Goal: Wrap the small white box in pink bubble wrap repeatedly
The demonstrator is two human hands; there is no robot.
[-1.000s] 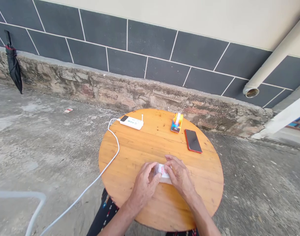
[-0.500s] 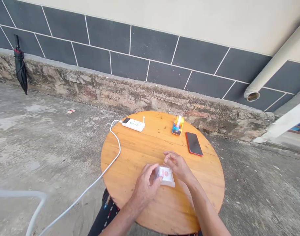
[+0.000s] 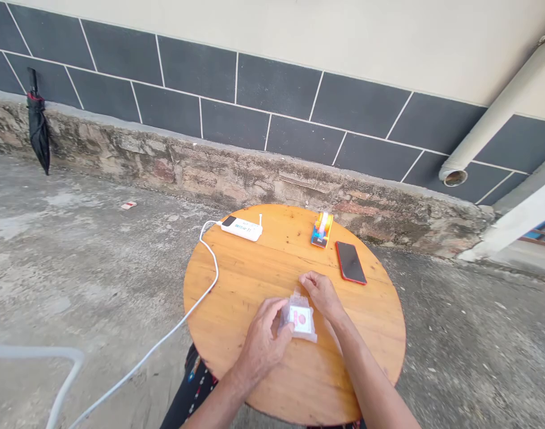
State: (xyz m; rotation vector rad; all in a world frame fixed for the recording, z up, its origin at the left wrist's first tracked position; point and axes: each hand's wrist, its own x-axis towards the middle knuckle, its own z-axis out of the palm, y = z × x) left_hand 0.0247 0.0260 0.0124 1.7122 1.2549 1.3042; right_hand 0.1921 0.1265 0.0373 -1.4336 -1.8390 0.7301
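Observation:
A small white box with a pinkish-red print (image 3: 302, 320) lies on the round wooden table (image 3: 237, 280), in crumpled see-through plastic wrap (image 3: 284, 322). My left hand (image 3: 266, 336) grips the box by its left side, thumb on the near edge and fingers at the far corner. Just beyond the box, my right hand (image 3: 321, 292) pinches with thumb and forefinger at a narrow clear plastic strip (image 3: 296, 291) rising from the wrap's far side. Whether this strip is tape or part of the wrap I cannot tell.
Toward the table's far edge stand a white device with a cable (image 3: 242, 227) and an orange-and-blue tape dispenser (image 3: 321, 230). A red-edged phone (image 3: 350, 262) lies at the right. A black umbrella (image 3: 39, 128) leans on the wall at the left.
My right fingers have closed into a pinch and shifted slightly. More of the clear plastic now shows spread at the box's far side. My left hand stays in place on the box.

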